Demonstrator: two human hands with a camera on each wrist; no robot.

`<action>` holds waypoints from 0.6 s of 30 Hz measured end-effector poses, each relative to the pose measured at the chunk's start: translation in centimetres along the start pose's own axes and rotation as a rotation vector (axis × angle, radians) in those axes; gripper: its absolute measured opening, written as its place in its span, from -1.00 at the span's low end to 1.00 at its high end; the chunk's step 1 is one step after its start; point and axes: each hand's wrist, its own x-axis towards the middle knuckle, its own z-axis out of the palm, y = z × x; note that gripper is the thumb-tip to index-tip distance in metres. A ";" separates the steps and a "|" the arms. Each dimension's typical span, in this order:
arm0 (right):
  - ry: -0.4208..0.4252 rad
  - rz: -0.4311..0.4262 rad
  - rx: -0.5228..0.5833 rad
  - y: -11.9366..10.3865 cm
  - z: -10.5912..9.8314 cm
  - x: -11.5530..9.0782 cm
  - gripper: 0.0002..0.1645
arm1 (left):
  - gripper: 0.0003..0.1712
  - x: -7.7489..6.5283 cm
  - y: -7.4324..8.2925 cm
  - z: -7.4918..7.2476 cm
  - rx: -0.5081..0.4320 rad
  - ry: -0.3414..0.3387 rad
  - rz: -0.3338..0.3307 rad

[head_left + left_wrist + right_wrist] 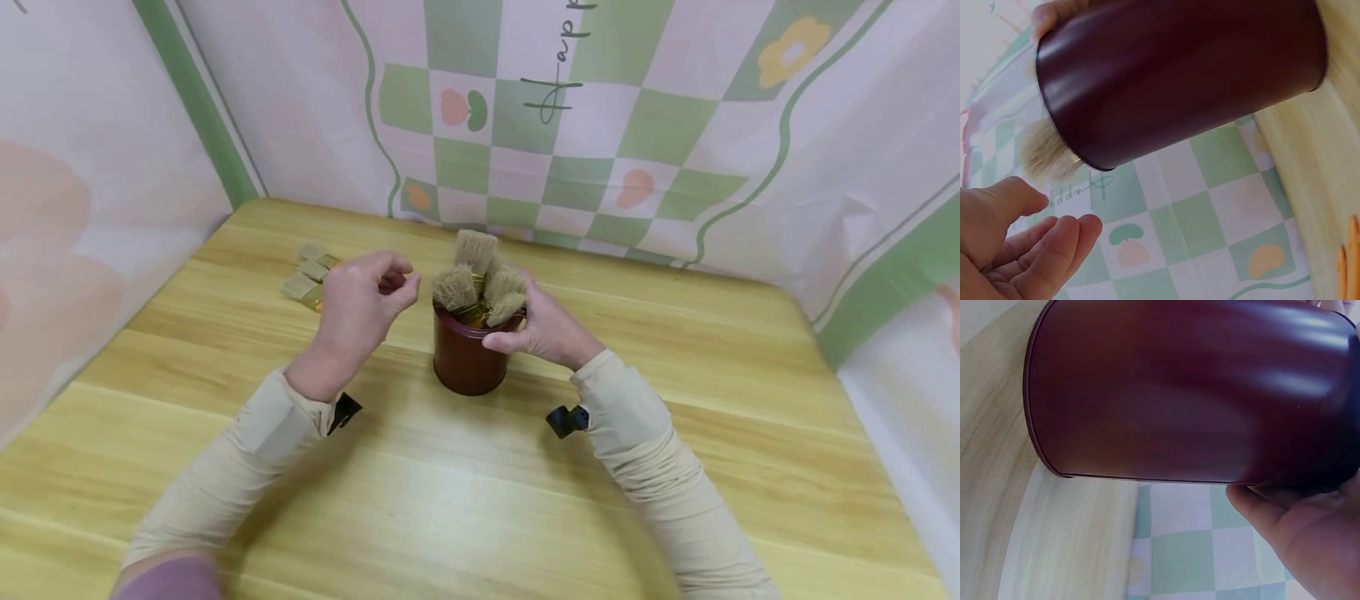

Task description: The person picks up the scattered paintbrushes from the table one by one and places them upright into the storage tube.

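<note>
A dark red cylindrical pot (471, 362) stands upright on the table, holding several paintbrushes (454, 289) with pale bristles pointing up. My right hand (552, 327) grips the pot at its upper right side, thumb near the front of the rim; its other fingers are partly hidden behind the bristles. Just left of the brush heads is my left hand (358, 302), raised and holding nothing. In the left wrist view a gap shows between its thumb and bent fingers (1066, 247). More paintbrushes (300, 286) lie on the table beyond the left hand, their handles mostly hidden by it.
The light wood table (450, 500) ends at a hanging cloth (517, 167) with green and white checks along its back edge. Cloth walls also rise at both sides. Orange brush handles (1343, 269) appear at the right edge of the left wrist view.
</note>
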 end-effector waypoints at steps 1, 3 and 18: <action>0.001 0.005 0.000 0.0 0.0 0.0 0.27 | -0.88 0.0 -0.1 0.0 0.009 -0.017 -0.001; 0.001 0.010 0.003 -0.1 0.1 0.0 0.25 | -0.86 -0.1 -0.2 0.1 0.023 -0.052 0.001; -0.012 -0.007 0.050 0.0 0.1 0.1 0.31 | -0.80 -0.4 -0.6 0.4 0.051 -0.138 -0.038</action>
